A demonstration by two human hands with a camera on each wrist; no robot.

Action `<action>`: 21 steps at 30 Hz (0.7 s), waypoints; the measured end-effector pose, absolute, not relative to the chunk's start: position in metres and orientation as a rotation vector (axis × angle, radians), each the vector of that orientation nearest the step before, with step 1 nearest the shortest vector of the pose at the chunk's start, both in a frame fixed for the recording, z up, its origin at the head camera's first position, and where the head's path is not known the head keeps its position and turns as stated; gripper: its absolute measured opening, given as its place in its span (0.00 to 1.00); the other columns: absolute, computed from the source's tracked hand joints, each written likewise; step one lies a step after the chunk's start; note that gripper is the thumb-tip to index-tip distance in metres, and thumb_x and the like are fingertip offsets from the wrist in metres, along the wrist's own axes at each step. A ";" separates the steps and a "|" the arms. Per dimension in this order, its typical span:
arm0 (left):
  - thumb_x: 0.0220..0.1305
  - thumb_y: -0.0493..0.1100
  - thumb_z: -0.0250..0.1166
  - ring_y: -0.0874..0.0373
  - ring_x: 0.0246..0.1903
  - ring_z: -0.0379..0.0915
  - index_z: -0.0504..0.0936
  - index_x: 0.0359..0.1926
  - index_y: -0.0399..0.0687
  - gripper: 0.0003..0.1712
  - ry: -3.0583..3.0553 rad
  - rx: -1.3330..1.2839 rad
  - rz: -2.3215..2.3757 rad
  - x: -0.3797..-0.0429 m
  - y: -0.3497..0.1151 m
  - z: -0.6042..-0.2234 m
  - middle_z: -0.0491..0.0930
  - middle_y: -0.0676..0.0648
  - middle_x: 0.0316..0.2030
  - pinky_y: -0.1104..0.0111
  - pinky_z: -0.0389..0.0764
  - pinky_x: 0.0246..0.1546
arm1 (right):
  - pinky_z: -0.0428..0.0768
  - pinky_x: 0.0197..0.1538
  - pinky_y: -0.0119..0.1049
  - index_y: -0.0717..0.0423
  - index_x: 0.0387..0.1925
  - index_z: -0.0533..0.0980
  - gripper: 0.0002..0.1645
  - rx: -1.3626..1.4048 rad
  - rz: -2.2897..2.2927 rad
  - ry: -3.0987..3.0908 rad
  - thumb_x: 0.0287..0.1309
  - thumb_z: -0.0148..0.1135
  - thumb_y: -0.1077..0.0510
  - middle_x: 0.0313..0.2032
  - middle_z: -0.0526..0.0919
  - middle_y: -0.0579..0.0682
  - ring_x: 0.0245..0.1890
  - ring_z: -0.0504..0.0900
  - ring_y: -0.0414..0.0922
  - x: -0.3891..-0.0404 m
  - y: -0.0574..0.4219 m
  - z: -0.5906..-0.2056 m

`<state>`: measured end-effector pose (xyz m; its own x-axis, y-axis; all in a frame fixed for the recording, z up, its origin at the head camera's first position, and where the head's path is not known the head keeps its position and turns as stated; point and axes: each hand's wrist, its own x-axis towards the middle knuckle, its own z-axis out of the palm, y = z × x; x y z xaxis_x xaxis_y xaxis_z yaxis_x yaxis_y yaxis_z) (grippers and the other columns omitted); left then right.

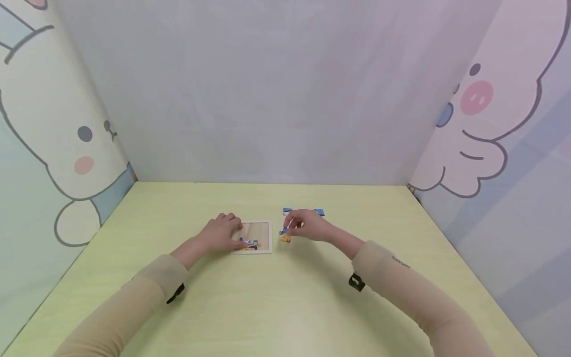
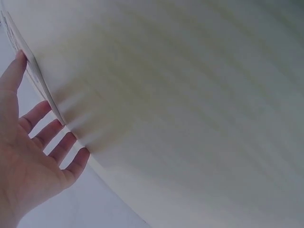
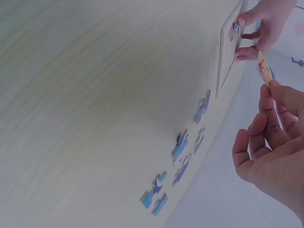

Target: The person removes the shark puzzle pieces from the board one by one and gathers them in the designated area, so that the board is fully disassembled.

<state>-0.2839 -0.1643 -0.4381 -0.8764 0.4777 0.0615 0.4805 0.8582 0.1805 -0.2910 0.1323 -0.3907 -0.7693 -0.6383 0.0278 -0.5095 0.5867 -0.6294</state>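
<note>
A shallow wooden puzzle tray [image 1: 270, 238] lies on the table, with joined puzzle pieces [image 1: 252, 244] along its near side. My left hand [image 1: 221, 233] rests over the tray's left part, its thumb on the pieces and its fingers spread toward the far edge. In the left wrist view those fingers [image 2: 57, 147] look relaxed and lightly bent. Right of the tray, my right hand [image 1: 310, 224] pinches a yellow and blue puzzle piece [image 1: 284, 236] between thumb and index finger. The right wrist view shows this piece [image 3: 264, 69] held up, its other fingers loosely bent.
Several loose blue puzzle pieces [image 3: 179, 145] lie on the table, spread out beyond my right hand; in the head view that hand partly covers them. Pale walls with cartoon animals [image 1: 477, 99] enclose the pale yellow table [image 1: 267, 307] at the back and sides.
</note>
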 end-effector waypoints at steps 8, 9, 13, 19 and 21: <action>0.50 0.70 0.64 0.45 0.48 0.68 0.77 0.48 0.49 0.35 -3.016 -0.786 -0.283 -0.284 -0.165 -0.438 0.74 0.46 0.49 0.50 0.76 0.39 | 0.77 0.33 0.30 0.52 0.38 0.77 0.07 -0.926 -0.975 2.652 0.56 0.65 0.59 0.29 0.82 0.44 0.28 0.76 0.39 -0.288 0.161 -0.387; 0.50 0.69 0.64 0.45 0.48 0.68 0.77 0.48 0.49 0.35 -3.017 -0.787 -0.286 -0.284 -0.165 -0.437 0.74 0.46 0.49 0.50 0.75 0.39 | 0.77 0.33 0.30 0.52 0.38 0.77 0.07 -0.915 -0.981 2.654 0.56 0.65 0.59 0.30 0.82 0.44 0.29 0.77 0.39 -0.288 0.164 -0.387; 0.51 0.69 0.64 0.45 0.49 0.68 0.77 0.49 0.49 0.35 -3.024 -0.790 -0.290 -0.283 -0.165 -0.436 0.74 0.46 0.50 0.50 0.75 0.40 | 0.77 0.34 0.30 0.52 0.38 0.77 0.07 -0.907 -0.981 2.672 0.57 0.65 0.59 0.30 0.82 0.43 0.30 0.77 0.39 -0.289 0.181 -0.389; 0.51 0.69 0.64 0.43 0.52 0.68 0.78 0.51 0.48 0.36 -3.051 -0.812 -0.320 -0.286 -0.168 -0.433 0.74 0.44 0.53 0.48 0.74 0.45 | 0.77 0.33 0.32 0.54 0.38 0.77 0.07 -0.898 -0.973 2.677 0.57 0.65 0.59 0.30 0.83 0.45 0.31 0.77 0.40 -0.290 0.204 -0.389; 0.52 0.68 0.64 0.43 0.54 0.67 0.77 0.53 0.48 0.36 -3.066 -0.823 -0.339 -0.288 -0.170 -0.433 0.73 0.44 0.55 0.47 0.73 0.48 | 0.77 0.34 0.32 0.53 0.38 0.78 0.07 -0.882 -0.945 2.692 0.57 0.65 0.59 0.30 0.83 0.44 0.31 0.77 0.40 -0.291 0.211 -0.390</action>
<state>-0.2878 -0.1697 -0.4334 -0.8660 0.5000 0.0054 0.4891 0.8447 0.2173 -0.2905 0.2110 -0.3904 -0.8145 -0.5783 0.0467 -0.4806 0.6275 -0.6126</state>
